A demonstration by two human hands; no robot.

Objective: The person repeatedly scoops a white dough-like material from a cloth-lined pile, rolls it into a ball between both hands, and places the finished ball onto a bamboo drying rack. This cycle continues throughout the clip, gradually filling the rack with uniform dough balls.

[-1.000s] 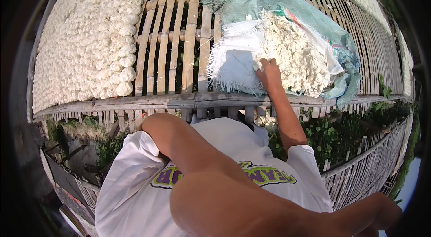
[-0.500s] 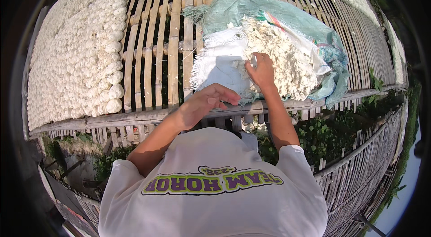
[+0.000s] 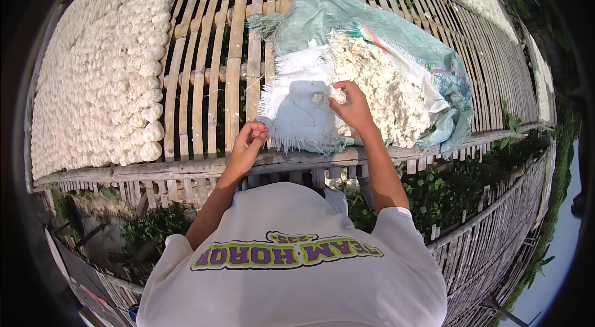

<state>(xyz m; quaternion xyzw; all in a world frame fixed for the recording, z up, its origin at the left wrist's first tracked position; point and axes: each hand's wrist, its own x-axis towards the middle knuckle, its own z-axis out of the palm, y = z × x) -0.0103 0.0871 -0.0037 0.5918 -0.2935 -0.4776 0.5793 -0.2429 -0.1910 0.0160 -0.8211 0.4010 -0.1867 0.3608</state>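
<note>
My right hand [image 3: 356,109] is closed around a small white lump [image 3: 338,95], beside the left edge of a crumbly white pile [image 3: 378,88] of the same-looking soft material. The pile lies on a white woven sack [image 3: 296,117] with frayed edges, spread over a green woven sack [image 3: 328,14]. My left hand [image 3: 249,141] is at the near left corner of the white sack, thumb and fingers pinched together by its fringe. What those fingers hold, if anything, is too small to make out.
A slatted bamboo rack [image 3: 238,48] carries the sacks. Rows of rounded white lumps [image 3: 99,91] cover its left side, with more along the far edge. A bamboo rail [image 3: 186,171] borders the near side. Green plants [image 3: 434,194] grow below, and a bamboo panel [image 3: 489,234] stands at right.
My left hand has moved left and down to the white sack's corner, its fingers now pinched. My right hand has drawn back from the pile and now grips a white lump.
</note>
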